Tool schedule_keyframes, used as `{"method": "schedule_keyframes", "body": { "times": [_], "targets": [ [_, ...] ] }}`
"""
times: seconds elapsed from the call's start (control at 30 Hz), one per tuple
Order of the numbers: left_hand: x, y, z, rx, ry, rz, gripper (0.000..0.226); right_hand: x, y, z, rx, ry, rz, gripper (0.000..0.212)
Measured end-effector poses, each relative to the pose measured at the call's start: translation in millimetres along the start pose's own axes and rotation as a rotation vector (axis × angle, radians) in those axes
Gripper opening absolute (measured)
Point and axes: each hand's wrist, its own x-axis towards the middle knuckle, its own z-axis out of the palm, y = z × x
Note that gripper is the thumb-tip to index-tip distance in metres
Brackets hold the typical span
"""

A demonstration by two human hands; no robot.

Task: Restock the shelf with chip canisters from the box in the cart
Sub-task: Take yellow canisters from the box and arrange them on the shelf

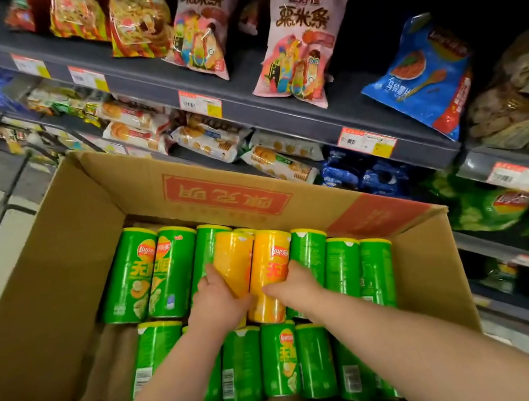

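Both hands down in the open cardboard box (67, 252), each on one of two orange cans lying side by side on top of the green ones. Left hand (218, 299) wrapped round the left orange can (233, 260), fingers curled over its outer side, thumb tucked in toward the seam between the pair. Right hand (295, 285) the same on the right orange can (272, 268), fingers closed along its outer flank, index finger stretched across the front. Grip looks closed and firm on both, though fingertips underneath stay hidden.

Best handled as a pair: squeeze inward so the two cans press together, then lift straight up, clear of the green cans (148, 274) packed in rows beneath and on either side. Smooth round tubes (likely slippery, and apt to roll) call for a hold near the middle, not the ends. Keep wrists level so neither can slides out lid-first. Watch the upright far flap of the box and the shelf edge (276, 108) just beyond it while swinging over. On the shelves in view: snack bags (299, 35) above, biscuit packs (205, 138) lower down. Exact slot for the cans not visible from here, so worth finding before committing the lift.
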Motion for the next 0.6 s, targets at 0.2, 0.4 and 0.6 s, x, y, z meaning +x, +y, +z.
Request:
{"method": "schedule_keyframes", "body": {
  "times": [0.2, 0.4, 0.6],
  "targets": [
    [6, -7, 5, -0.062, 0.066, -0.053, 0.117, 9, -5, 2, 0.032, 0.043, 0.058, 0.042],
    [11, -17, 3, -0.176, 0.09, -0.05, 0.106, 9, -5, 11, 0.162, 0.059, 0.096, 0.058],
    [9, -20, 3, -0.321, 0.123, -0.047, 0.095, 14, -12, 22, 0.098, 0.061, 0.097, 0.084]
  ]
}}
